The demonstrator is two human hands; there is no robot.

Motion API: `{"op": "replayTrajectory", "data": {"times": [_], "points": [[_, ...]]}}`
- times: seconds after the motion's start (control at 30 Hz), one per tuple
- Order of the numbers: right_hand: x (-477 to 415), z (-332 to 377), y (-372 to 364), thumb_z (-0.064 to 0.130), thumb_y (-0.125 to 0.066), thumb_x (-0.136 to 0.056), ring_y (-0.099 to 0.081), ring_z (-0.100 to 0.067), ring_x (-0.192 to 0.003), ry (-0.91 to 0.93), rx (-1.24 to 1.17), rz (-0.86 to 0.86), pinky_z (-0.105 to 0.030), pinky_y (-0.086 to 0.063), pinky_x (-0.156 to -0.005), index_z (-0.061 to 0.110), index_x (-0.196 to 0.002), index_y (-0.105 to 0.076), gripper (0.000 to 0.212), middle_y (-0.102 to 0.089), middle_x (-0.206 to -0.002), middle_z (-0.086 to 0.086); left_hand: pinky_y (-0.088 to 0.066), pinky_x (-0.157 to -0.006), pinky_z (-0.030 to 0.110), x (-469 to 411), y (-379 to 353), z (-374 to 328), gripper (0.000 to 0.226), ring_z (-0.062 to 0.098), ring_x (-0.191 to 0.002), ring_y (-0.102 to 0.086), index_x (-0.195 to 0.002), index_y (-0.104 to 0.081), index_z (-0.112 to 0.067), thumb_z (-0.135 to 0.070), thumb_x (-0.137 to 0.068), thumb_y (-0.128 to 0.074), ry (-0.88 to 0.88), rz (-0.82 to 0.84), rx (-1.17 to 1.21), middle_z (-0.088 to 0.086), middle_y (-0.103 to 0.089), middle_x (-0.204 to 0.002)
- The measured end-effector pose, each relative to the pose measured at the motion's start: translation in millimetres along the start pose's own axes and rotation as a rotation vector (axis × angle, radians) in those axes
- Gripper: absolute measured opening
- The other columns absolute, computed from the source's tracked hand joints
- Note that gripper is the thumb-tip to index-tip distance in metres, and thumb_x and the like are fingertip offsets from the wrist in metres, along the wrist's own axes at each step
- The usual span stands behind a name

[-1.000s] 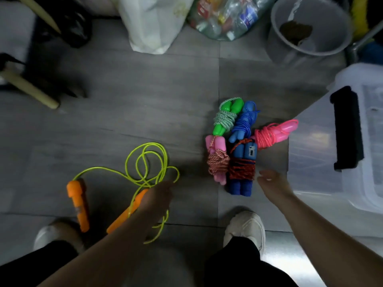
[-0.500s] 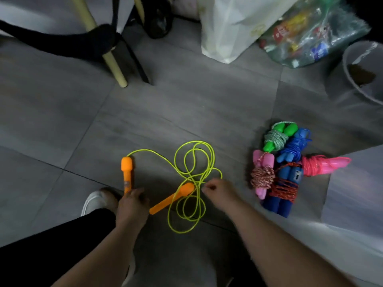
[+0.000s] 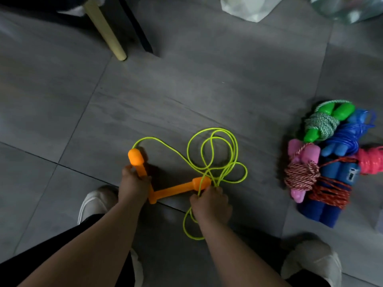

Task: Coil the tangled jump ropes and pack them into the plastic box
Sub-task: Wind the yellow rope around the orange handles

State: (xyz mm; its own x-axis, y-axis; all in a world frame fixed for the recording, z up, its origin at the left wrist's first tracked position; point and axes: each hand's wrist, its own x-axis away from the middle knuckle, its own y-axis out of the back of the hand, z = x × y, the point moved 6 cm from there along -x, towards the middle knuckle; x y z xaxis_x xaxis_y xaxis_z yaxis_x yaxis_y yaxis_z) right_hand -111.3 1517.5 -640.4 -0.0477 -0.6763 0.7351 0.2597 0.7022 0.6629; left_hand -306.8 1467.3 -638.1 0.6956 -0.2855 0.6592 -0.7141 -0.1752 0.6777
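Observation:
A jump rope with a loose yellow-green cord (image 3: 215,154) and two orange handles lies on the grey floor tiles. My left hand (image 3: 134,186) grips the left orange handle (image 3: 136,161), which stands nearly upright. My right hand (image 3: 210,204) pinches the cord beside the head of the second orange handle (image 3: 178,190), which lies flat between my hands. A pile of coiled jump ropes (image 3: 331,162) sits at the right: green, blue, pink and dark blue handles wrapped in their cords. The plastic box is out of view.
A pale wooden chair leg (image 3: 105,30) and dark fabric stand at the upper left. A white plastic bag (image 3: 246,7) and a clear bag (image 3: 348,7) lie along the top edge. My white shoes (image 3: 97,204) (image 3: 310,264) rest on the floor near the bottom.
My left hand has closed round the left orange handle and lifted it. My right hand has moved to the cord at the second handle's head. The view has shifted left, losing the box.

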Motion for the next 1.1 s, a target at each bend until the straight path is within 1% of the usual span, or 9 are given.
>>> {"op": "replayTrajectory", "data": {"times": [0.2,0.37,0.5,0.63,0.8,0.87,0.93,1.0,1.1], "points": [[13,-1,57,0.03,-0.058,-0.081,-0.042,-0.03,-0.123,0.038,-0.281,-0.083,-0.034,-0.036,-0.097,0.011,-0.123,-0.046,0.048,-0.047,-0.131,-0.011,-0.041,-0.075,0.034,26,19,-51,0.025,0.035,-0.097,-0.058,-0.086,-0.057,-0.002,-0.018,-0.068,-0.064,-0.211,0.199,-0.05,0.024,-0.06,-0.091],[75,59,151,0.016,-0.058,-0.079,-0.023,-0.02,-0.137,0.563,-0.173,-0.223,-0.026,-0.017,-0.106,0.022,-0.141,-0.023,0.072,-0.026,-0.15,0.0,-0.038,-0.049,0.006,108,61,-121,0.036,-0.008,-0.051,-0.054,-0.063,-0.046,-0.027,0.006,-0.078,-0.052,-0.636,0.464,-0.223,-0.007,-0.051,-0.064],[136,70,210,0.009,-0.057,-0.082,-0.061,-0.033,-0.09,0.707,-0.283,-0.075,-0.029,-0.04,-0.072,0.015,-0.079,-0.059,0.008,-0.066,-0.087,-0.018,-0.035,-0.052,0.009,189,127,-157,0.006,-0.005,-0.051,-0.049,-0.06,-0.046,-0.027,-0.024,-0.061,-0.05,-0.914,0.449,-0.301,-0.005,-0.05,-0.061],[195,27,268,0.004,-0.062,-0.081,-0.048,0.0,-0.039,0.733,-0.528,-0.042,-0.02,-0.04,-0.052,0.02,-0.06,-0.05,0.03,-0.052,-0.037,0.007,-0.031,-0.05,0.013,227,204,-150,0.017,0.002,-0.05,-0.047,-0.059,-0.048,-0.02,-0.016,-0.068,-0.062,-0.976,0.304,-0.165,-0.008,-0.049,-0.047],[257,-3,291,-0.003,-0.06,-0.081,-0.047,0.006,-0.039,0.816,-0.639,-0.127,-0.005,-0.038,-0.048,0.021,-0.065,-0.057,0.029,-0.054,-0.046,0.011,-0.04,-0.072,0.014,230,238,-109,0.027,0.024,-0.084,-0.055,-0.074,-0.057,-0.027,-0.023,-0.049,-0.048,-0.839,0.149,-0.111,-0.001,-0.059,-0.078],[274,0,289,-0.002,-0.06,-0.081,-0.049,0.006,-0.043,0.861,-0.648,-0.185,-0.007,-0.039,-0.051,0.021,-0.067,-0.06,0.027,-0.055,-0.049,0.012,-0.035,-0.103,0.028,246,226,-105,0.065,0.024,-0.119,-0.049,-0.116,-0.054,-0.027,-0.032,-0.052,-0.046,-0.83,0.136,-0.299,0.0,-0.056,-0.124],[284,11,282,-0.002,-0.061,-0.081,-0.05,0.006,-0.045,0.904,-0.631,-0.196,-0.006,-0.037,-0.051,0.012,-0.076,-0.066,0.016,-0.056,-0.048,0.014,-0.02,-0.112,0.027,278,209,-117,0.09,0.015,-0.133,-0.033,-0.14,-0.029,-0.025,-0.042,-0.055,-0.052,-0.989,0.153,-0.326,-0.005,-0.038,-0.142],[288,28,272,-0.001,-0.06,-0.081,-0.05,0.005,-0.048,0.942,-0.605,-0.173,-0.007,-0.037,-0.053,0.001,-0.086,-0.067,0.009,-0.057,-0.06,0.005,-0.023,-0.102,0.012,314,185,-133,0.077,0.0,-0.123,-0.038,-0.135,-0.034,-0.026,-0.036,-0.066,-0.066,-1.174,0.276,-0.21,-0.013,-0.044,-0.128],[282,42,260,-0.001,-0.059,-0.082,-0.049,0.005,-0.047,0.963,-0.625,-0.143,-0.006,-0.037,-0.051,0.002,-0.086,-0.066,0.009,-0.056,-0.06,0.003,-0.04,-0.067,0.003,321,161,-139,0.024,-0.014,-0.066,-0.056,-0.087,-0.056,-0.029,-0.006,-0.083,-0.06,-1.196,0.437,0.044,-0.019,-0.063,-0.072]]}}
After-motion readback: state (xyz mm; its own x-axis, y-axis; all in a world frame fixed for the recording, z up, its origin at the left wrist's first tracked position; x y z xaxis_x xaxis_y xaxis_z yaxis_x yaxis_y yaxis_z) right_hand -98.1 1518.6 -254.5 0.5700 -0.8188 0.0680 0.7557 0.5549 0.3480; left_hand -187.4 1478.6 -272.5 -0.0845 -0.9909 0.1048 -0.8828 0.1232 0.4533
